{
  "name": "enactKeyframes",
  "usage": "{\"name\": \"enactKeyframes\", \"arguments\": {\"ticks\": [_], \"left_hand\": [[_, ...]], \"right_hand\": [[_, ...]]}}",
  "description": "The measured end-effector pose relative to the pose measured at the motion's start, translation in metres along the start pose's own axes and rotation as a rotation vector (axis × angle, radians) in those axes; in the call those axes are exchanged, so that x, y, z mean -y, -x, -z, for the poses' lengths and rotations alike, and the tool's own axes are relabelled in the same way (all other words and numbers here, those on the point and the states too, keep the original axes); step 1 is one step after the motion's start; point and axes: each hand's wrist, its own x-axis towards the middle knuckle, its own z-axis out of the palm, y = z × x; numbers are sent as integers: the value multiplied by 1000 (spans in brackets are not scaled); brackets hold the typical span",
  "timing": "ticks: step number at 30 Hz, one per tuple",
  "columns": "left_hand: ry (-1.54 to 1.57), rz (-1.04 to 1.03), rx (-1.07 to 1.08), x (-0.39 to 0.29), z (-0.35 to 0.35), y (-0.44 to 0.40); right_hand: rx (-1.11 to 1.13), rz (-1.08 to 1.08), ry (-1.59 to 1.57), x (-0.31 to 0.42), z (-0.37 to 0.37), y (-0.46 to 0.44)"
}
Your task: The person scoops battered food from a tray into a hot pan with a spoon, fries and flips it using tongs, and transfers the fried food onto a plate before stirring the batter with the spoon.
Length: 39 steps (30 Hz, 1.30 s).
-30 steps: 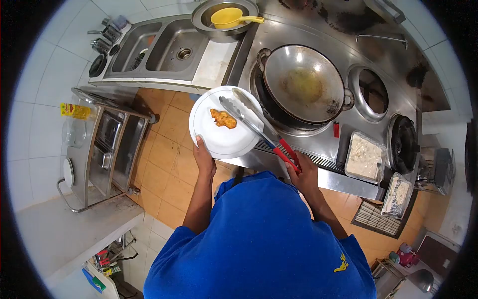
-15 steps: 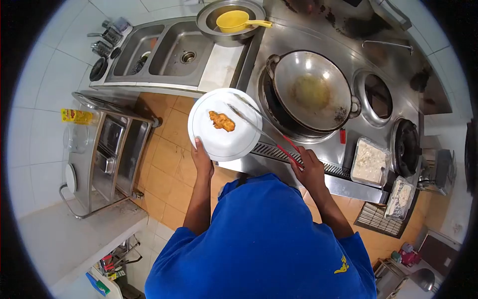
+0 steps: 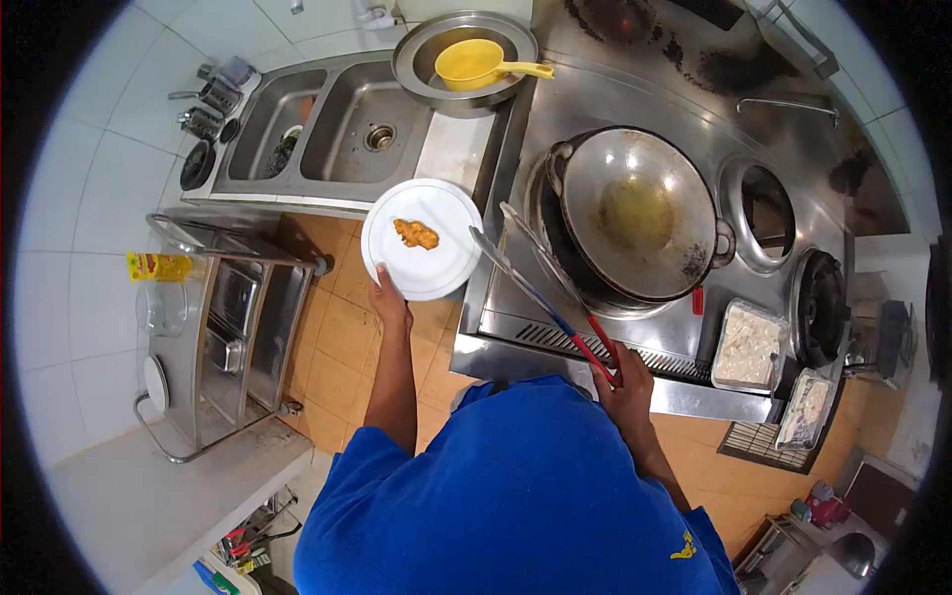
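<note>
My left hand [image 3: 391, 297] grips the lower edge of a white plate [image 3: 446, 263], its thumb on the rim. A piece of golden-brown fried food [image 3: 416, 234] lies on the plate. My right hand [image 3: 625, 384] is closed round the red handles of metal tongs [image 3: 540, 297]. The tongs' tips are apart with nothing between them, just right of the plate and left of the wok. The large wok [image 3: 640, 213] rests on a burner with some yellowish oil [image 3: 638, 211] at its bottom.
Two trays of pale batter-like food [image 3: 747, 347] [image 3: 804, 410] are at the stove's right. Behind are a double sink [image 3: 342, 149] and a metal basin [image 3: 416, 59] holding a yellow ladle [image 3: 469, 64]. A metal trolley [image 3: 188, 367] stands left. An open burner ring [image 3: 739, 213] is beyond the wok.
The plate has shifted left, away from the tongs. The tongs, which were over the plate, are now clear of its right side, and their jaws have spread wider than half a second ago.
</note>
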Motion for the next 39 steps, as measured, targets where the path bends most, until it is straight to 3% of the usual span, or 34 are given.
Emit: {"name": "enactKeyframes", "arguments": {"ticks": [5,18,35,39], "left_hand": [[-15,54,-127,11,-11,-37],[-92,121,-176,41,-44,-89],[-68,97,-196,65,-64,-112],[-278,211,-243,87,-40,-140]], "right_hand": [[36,-83,4,1,-2,-3],[34,-185,-33,10,-5,-8],[-29,-98,-47,-8,-8,8],[-25,-95,-43,-13,-3,17]]}}
